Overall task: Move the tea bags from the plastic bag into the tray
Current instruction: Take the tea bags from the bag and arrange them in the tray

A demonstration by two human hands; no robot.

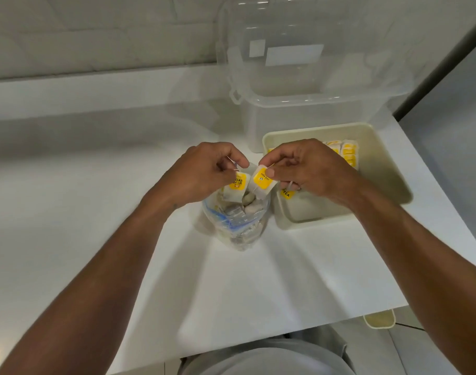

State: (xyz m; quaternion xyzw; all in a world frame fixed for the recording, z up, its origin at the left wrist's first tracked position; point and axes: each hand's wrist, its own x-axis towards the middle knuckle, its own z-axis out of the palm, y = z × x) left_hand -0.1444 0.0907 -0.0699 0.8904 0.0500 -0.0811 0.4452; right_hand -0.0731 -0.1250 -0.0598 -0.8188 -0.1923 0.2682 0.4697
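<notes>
A clear plastic bag (238,226) with several tea bags inside stands on the white counter, just left of a cream tray (386,169). My left hand (201,171) pinches a tea bag (235,186) with a yellow tag above the bag's mouth. My right hand (307,169) pinches a second tea bag (261,182) with a yellow tag, right beside the first. A white string runs between the fingers of both hands. A row of yellow-tagged tea bags (346,152) stands at the tray's far end, and another tag (287,193) shows under my right hand.
A large clear plastic storage box (307,109) stands behind the tray, with its lid leaning upright against the wall. The white counter (96,198) ends at a front edge near my body. A cream object (379,322) sits below the counter's right front corner.
</notes>
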